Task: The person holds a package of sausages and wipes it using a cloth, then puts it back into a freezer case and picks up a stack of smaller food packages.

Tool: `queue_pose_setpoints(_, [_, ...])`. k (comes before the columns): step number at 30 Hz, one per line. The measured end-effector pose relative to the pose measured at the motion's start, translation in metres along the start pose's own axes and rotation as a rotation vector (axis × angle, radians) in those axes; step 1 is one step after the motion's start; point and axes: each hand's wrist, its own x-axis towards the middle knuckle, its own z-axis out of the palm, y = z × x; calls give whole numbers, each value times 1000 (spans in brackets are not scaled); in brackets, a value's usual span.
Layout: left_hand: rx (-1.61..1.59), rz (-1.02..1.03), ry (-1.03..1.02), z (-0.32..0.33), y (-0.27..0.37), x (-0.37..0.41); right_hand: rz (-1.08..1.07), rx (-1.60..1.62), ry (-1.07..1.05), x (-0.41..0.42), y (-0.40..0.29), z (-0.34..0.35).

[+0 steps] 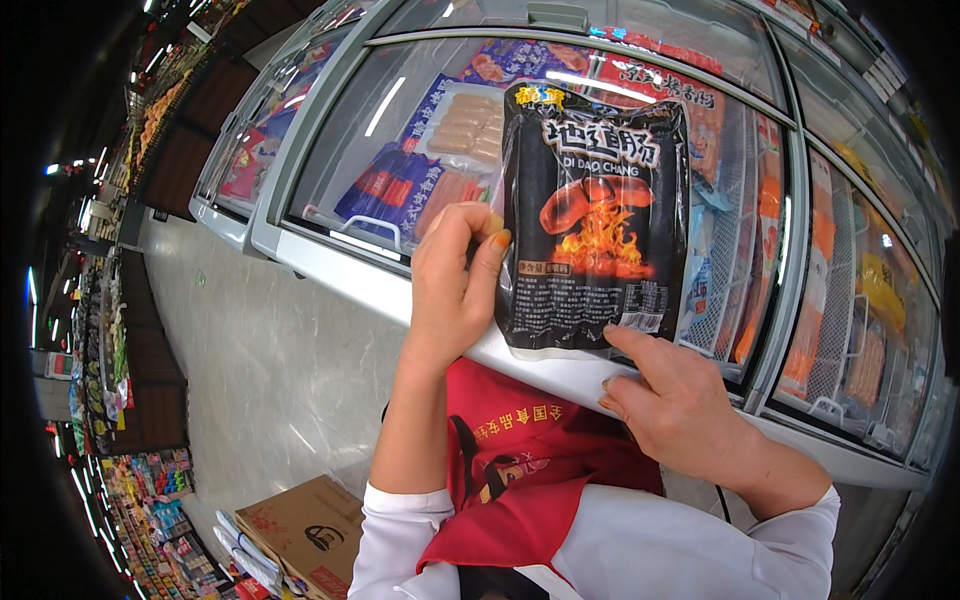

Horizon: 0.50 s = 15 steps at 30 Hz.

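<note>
A black plastic sausage packet, printed with sausages over flames, is held face up above the front edge of a glass-topped chest freezer. My left hand pinches the packet's left edge between thumb and fingers. At the packet's lower edge, the extended index finger of my right hand touches near the printed barcode. The right thumb is apart from that finger, below the packet. Under the glass lie a clear pack of pale sausages, a blue sausage packet and a red packet, partly covered by the black one.
White wire dividers split the freezer. A white handle sits on its sliding glass lid. Grey floor stretches to the left, with a cardboard box standing at lower left. Stocked store shelves line the far left.
</note>
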Motion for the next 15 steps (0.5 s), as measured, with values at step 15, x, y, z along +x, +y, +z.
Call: queue_pose_setpoints(15, [14,22,0,1,0,1,10,0,12,1,-1,0])
